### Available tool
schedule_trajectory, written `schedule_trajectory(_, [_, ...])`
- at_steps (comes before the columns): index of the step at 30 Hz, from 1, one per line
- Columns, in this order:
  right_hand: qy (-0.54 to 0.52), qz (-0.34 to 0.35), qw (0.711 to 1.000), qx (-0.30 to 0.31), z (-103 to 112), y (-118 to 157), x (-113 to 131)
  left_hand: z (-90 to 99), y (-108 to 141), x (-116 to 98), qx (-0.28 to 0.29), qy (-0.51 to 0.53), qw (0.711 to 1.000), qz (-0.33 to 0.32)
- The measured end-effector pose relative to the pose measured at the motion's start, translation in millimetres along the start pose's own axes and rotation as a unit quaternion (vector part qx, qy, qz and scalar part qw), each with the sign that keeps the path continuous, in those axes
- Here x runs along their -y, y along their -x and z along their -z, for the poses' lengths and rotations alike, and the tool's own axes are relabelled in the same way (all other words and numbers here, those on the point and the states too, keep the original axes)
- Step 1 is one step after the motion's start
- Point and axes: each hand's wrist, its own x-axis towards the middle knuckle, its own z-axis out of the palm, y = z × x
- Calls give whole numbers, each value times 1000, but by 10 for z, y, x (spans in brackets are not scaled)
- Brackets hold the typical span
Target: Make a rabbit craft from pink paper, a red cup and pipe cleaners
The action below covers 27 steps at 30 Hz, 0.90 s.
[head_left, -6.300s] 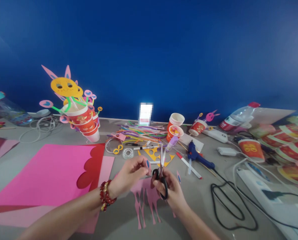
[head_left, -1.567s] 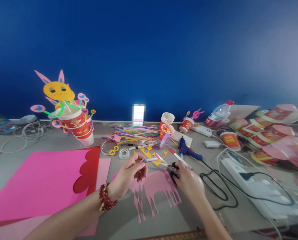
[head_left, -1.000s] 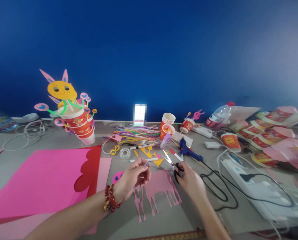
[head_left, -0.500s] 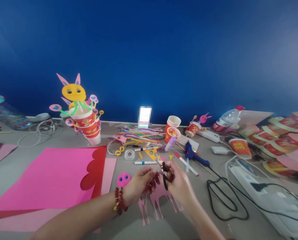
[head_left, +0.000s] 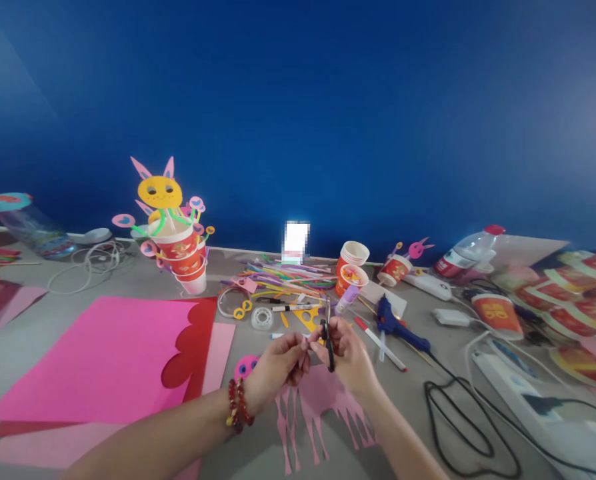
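Note:
My left hand (head_left: 284,360), with red bead bracelets at the wrist, pinches a small bit of pink paper between thumb and fingers. Black-handled scissors (head_left: 329,347) are in my right hand (head_left: 348,353), their blades pointing up and away. The fingertips of both hands nearly meet. Below them on the table lies a light pink paper (head_left: 323,393) cut into long strips along its near edge. A round pink face with blue eyes (head_left: 245,366) is partly covered by my left hand.
Pink and red sheets (head_left: 93,360) lie left. Behind are a decorated cup stack (head_left: 181,247), pipe cleaners (head_left: 283,277), a tape roll (head_left: 263,318) and paper cups (head_left: 353,277). A blue glue gun (head_left: 398,327), its black cord, a bottle (head_left: 468,252) and a power strip (head_left: 523,407) are right.
The view has shifted slightly, moving the background right and down. The scissors have turned more upright, and my right thumb is now close to my left fingertips.

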Motion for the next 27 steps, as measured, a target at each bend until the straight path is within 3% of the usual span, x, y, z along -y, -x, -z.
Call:
schedule_trajectory(5, [-80,-27,996,7,15,42,-16,-25,27,-34,41,27,999,-9])
schedule_trajectory(10, [-185,-45,980,57,-10,93,34,-55,51,-76,133,118,982,63])
schedule_trajectory(19, [-200,-45,976,74,-25,113,15,-36,90,-153,175,199,957,115])
schedule_trajectory(27, [-158,-43,984,66,-43,122,45,9,78,-125,207,170,957,106])
